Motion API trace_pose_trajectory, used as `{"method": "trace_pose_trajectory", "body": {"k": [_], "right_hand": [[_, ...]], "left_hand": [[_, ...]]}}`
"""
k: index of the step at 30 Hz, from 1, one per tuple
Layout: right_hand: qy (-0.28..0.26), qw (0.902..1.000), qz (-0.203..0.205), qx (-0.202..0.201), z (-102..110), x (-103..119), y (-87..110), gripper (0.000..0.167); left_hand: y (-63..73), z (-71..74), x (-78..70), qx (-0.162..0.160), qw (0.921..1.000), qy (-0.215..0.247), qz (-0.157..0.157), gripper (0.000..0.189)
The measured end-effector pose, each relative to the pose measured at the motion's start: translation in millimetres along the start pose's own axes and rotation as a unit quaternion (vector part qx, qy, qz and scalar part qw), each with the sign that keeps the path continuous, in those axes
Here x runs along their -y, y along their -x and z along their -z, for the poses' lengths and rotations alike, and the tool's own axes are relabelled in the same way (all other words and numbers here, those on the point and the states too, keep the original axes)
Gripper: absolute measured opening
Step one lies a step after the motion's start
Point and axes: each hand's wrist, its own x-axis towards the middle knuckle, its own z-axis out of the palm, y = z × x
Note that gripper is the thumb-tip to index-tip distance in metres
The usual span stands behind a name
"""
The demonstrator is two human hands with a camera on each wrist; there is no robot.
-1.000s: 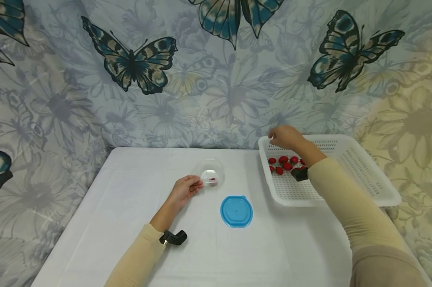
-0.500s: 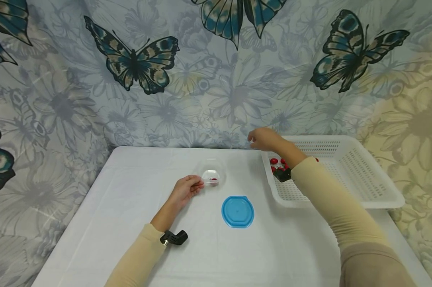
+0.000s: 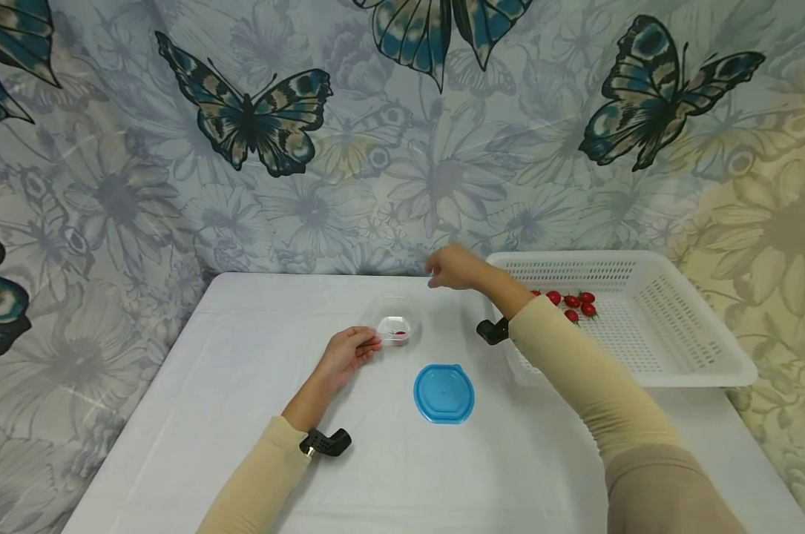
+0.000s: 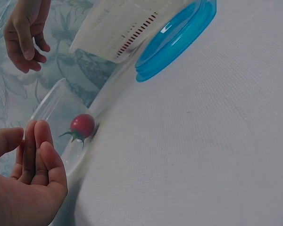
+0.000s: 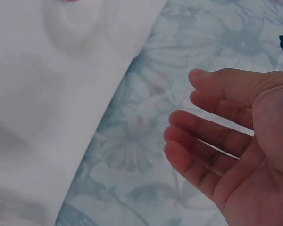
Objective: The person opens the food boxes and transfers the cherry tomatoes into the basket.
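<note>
My left hand (image 3: 349, 354) pinches the near-left rim of a clear plastic container (image 3: 407, 315) on the table. A single red cherry tomato (image 4: 83, 125) with a green stem lies inside it, seen best in the left wrist view. My right hand (image 3: 457, 267) is raised past the basket's left end, behind and to the right of the container. Its fingers (image 5: 191, 162) are loosely bent in the right wrist view, with nothing between them. Several more cherry tomatoes (image 3: 587, 309) lie in a white perforated basket (image 3: 669, 348), partly hidden by the right forearm.
A blue lid (image 3: 444, 394) lies flat on the white-covered table (image 3: 402, 475), in front of the container and to its right. Behind the table hangs a butterfly-print cloth (image 3: 435, 178). The basket occupies the table's right back corner.
My right hand has moved left from over the basket to beyond its left end, uncovering tomatoes on the right. The left hand and the container have stayed in place.
</note>
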Motion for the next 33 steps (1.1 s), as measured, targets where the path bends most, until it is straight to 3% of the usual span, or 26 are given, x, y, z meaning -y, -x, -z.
{"method": "trace_pose_trajectory", "body": {"k": [16, 24, 33], "right_hand": [[0.018, 0.9976, 0.025, 0.062, -32.6, 31.9, -18.6, 0.029], [0.010, 0.9941, 0.038, 0.101, -47.6, 43.4, -26.9, 0.032], [-0.005, 0.9910, 0.035, 0.129, -69.7, 48.9, -40.5, 0.029]], "left_hand": [[5.3, -2.6, 5.9, -0.007, 0.9999, -0.002, -0.011, 0.028], [4.6, -1.7, 5.7, 0.005, 1.0000, 0.000, -0.007, 0.028], [6.8, -1.2, 2.0, -0.008, 0.9999, 0.009, -0.006, 0.016]]}}
